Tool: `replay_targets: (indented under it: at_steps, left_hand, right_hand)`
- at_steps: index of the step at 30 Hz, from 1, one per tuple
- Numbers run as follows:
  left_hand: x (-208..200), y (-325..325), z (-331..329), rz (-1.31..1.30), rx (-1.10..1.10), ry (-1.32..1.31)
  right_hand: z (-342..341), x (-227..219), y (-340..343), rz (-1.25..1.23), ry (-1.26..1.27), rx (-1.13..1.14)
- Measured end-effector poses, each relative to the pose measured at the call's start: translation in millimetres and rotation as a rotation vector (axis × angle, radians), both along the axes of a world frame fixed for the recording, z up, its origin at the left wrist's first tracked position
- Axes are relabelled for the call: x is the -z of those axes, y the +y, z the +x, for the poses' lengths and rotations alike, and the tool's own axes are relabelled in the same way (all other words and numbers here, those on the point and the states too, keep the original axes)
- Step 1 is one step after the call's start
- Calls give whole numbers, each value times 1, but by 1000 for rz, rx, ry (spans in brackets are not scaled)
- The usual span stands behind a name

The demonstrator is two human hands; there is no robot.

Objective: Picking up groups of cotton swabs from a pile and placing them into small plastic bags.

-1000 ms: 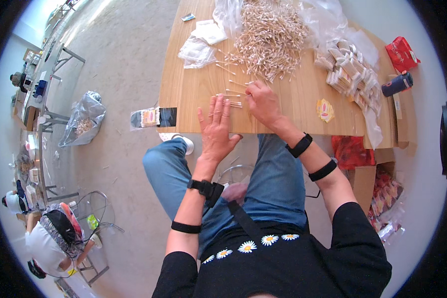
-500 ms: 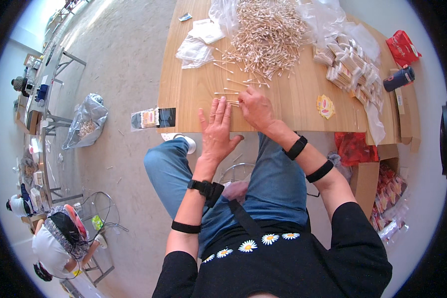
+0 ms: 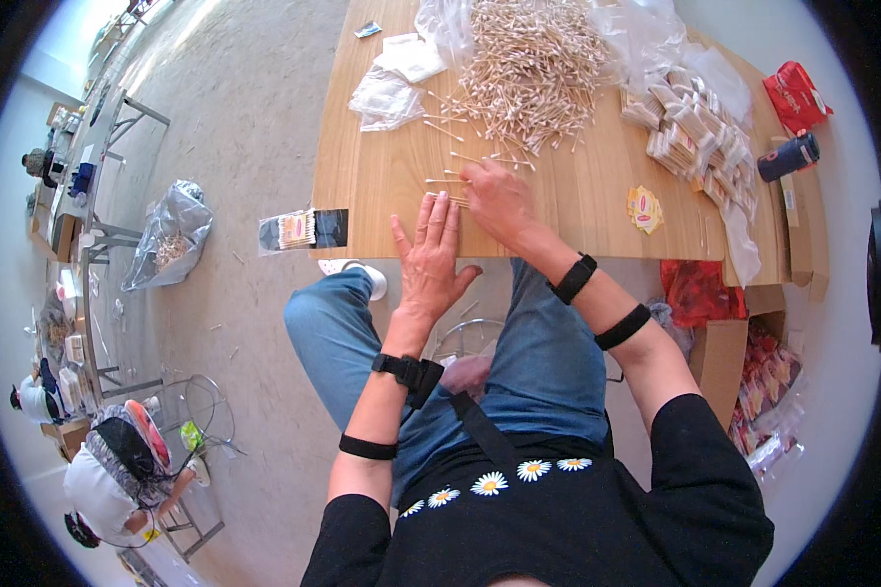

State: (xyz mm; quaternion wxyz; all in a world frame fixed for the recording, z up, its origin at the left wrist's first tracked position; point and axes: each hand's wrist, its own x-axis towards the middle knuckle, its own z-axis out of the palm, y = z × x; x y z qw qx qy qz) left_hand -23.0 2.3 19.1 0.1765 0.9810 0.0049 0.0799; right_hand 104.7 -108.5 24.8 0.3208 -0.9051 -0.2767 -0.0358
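My left hand (image 3: 428, 256) lies flat near the front edge of the wooden table (image 3: 372, 176), fingers stretched out and thumb spread. Its fingertips rest by a few cotton swabs lined up side by side, partly covered by my hands. Just right of it, my right hand (image 3: 500, 203) is closed, its fingertips pinched at the end of a cotton swab (image 3: 442, 181) that points left. Beyond both hands, several loose swabs trail from a large heap of cotton swabs (image 3: 529, 73). My palm hides what else may be under the right hand.
Clear plastic bags (image 3: 387, 103) lie back left; yellow cards (image 3: 644, 209) lie at right. Packed swab bundles (image 3: 683, 137), a dark blue bottle (image 3: 788, 157) and a red bag (image 3: 796, 96) stand farther right. A swab pack (image 3: 297, 231) juts off the left edge. Another person (image 3: 117, 479) sits lower left.
My right hand has shifted slightly left, its fingertips now at the end of a swab. The left hand stays in place.
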Motion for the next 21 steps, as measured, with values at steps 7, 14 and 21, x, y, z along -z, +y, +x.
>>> replay_targets:
  at_steps: [7, 14, 21]
  left_hand:
    - [-5, 1, 5, -23, 17, -1]
    - [-3, -1, 21, -49, 69, -43]
    - [1, 2, 22, -30, 78, 6]
  right_hand:
    - [-7, 8, -9, -116, -22, -32]
    - [11, 4, -16, -104, -122, 84]
    - [23, 6, -7, -115, -59, 98]
